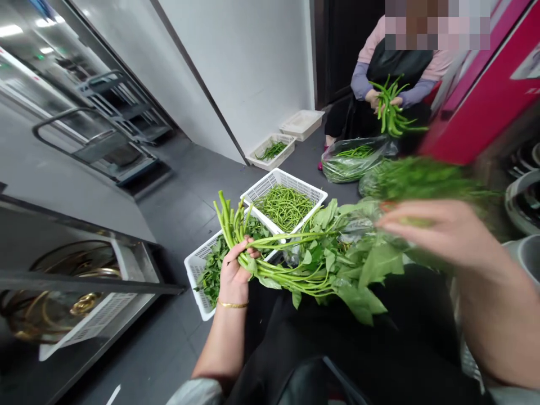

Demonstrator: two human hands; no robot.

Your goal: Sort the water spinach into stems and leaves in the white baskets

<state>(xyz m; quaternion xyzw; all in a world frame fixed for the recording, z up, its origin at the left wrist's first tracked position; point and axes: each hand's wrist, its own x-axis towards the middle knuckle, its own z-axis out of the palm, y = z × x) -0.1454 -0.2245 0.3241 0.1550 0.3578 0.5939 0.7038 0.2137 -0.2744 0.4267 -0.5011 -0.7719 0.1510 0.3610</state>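
The left hand (237, 267) is gripping a bunch of leafy greens (304, 281) by its stems. The left fingers (253, 253) are closing around the stems near their bare ends, which are projecting upward beyond the hand. The stems are running to the right across the front of the body, and the leafy tops are spreading above the lap. A bracelet (232, 305) is encircling the left wrist.

The right hand (442, 228) is hovering at the leafy end, palm side downward. Its fingers are appearing bent and possibly pinching something small; owing to motion blur, whether they are holding anything cannot be told.

Below the left hand, a near basket (205, 310) is standing on the floor (181, 185) and holding loose leaves (212, 269). Just beyond it, a far basket (302, 183) is holding slender green pieces (284, 208). Two pale trays (271, 162) are resting farther back along the wall; the nearer one is containing long green produce.

At the upper right, a seated co-worker is grasping green peppers (393, 115) in both hands. A clear plastic bag (337, 169) of greens is lying in front of the co-worker. Wheeled trolleys (112, 152) are standing at the left.
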